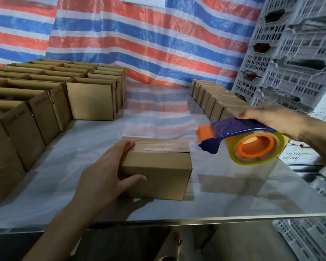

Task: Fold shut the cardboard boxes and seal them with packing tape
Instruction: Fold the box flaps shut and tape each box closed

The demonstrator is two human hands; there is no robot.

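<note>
Left grip (102,176) wrapped box (158,172) left end, near worktop (233,194) front edge; my right grip (275,117) clutched tape dispenser (243,138) aloft, just right.

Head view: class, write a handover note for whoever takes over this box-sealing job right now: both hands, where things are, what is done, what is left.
Left hand grips the left end of the small brown cardboard box on the shiny table, flaps shut.
Right hand holds the blue and orange tape dispenser in the air, right of the box, apart from it.
Done: a clear tape strip lies along the box's top seam; a row of closed boxes stands at the right.
Left: many open-topped cardboard boxes at the left await folding and taping.
</note>
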